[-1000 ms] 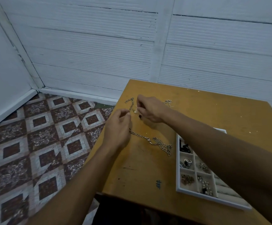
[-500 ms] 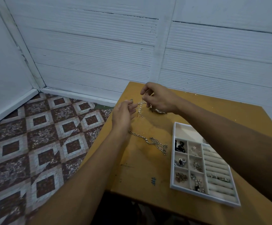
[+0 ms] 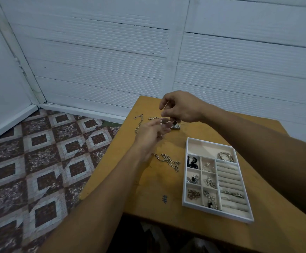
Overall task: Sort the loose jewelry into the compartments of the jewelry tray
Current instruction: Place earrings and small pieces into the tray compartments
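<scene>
- Jewelry lies loose on the table (image 3: pixel 148 189): one chain (image 3: pixel 138 123) at the far left, a second chain (image 3: pixel 168 160) near the tray.
- Left hand (image 3: pixel 153 133) is palm up with relaxed fingers, and a pearl piece (image 3: pixel 161 122) is at its fingertips.
- Right hand (image 3: pixel 183 108) pinches a small dark piece (image 3: pixel 175 123); the pieces are probably being separated.
- Jewelry tray (image 3: pixel 218 213) is partly filled. Next, I think, comes a careful carry to the matching compartment.

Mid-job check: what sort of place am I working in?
Probably a corner of a home room: a small wooden table by white ribbed wall panels, patterned floor tiles beside it, a jewelry tray on top.
</scene>
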Demonstrator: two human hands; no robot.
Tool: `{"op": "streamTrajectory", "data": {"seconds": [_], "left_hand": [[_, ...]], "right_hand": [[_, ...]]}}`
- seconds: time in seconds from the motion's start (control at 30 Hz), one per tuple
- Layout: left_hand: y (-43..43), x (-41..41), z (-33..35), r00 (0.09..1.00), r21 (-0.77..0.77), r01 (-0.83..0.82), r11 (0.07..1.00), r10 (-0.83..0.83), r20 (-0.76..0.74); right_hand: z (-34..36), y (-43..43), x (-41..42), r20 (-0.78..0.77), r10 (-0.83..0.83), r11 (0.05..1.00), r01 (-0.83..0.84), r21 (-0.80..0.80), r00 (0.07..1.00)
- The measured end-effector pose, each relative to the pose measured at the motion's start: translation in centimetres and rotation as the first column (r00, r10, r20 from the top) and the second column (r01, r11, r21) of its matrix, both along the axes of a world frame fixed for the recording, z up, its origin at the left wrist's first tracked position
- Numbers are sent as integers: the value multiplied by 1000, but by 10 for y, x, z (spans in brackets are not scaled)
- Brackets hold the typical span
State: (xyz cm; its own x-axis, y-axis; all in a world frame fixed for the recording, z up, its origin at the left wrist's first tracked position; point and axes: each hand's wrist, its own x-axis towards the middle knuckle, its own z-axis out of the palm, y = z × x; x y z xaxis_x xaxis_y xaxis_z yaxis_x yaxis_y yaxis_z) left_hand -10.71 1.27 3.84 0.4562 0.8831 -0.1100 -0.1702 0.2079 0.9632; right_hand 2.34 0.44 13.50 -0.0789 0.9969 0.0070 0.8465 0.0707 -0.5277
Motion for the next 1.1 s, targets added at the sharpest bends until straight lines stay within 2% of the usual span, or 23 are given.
{"op": "streamTrajectory", "data": {"seconds": [0.2, 0.43, 0.57, 0.73, 0.93, 1.03, 1.1], "left_hand": [[-8, 5, 0, 999, 58, -4, 998, 6, -45], [-10, 8, 1, 996, -75, -47, 996, 52, 69], [-15, 11, 3, 996, -82, -44, 996, 50, 79], [-20, 13, 4, 990, -114, -39, 993, 53, 129], [-23, 15, 3, 983, -176, -44, 983, 73, 166], [-24, 16, 0, 977, -230, -35, 973, 81, 195], [-25, 16, 0, 967, -289, -11, 957, 84, 240]], "right_hand": [[3, -13, 10, 25, -9, 999, 10, -49, 1000], [7, -29, 19, 209, -1, 986, 36, -160, 978], [7, -39, 23, 247, -14, 989, 50, -141, 969], [11, -46, 29, 166, -36, 989, 59, -133, 985], [16, -54, 34, -64, -88, 988, 78, -137, 994], [18, -55, 33, -161, -109, 985, 84, -153, 981], [20, -55, 31, -167, -104, 987, 81, -137, 980]]}}
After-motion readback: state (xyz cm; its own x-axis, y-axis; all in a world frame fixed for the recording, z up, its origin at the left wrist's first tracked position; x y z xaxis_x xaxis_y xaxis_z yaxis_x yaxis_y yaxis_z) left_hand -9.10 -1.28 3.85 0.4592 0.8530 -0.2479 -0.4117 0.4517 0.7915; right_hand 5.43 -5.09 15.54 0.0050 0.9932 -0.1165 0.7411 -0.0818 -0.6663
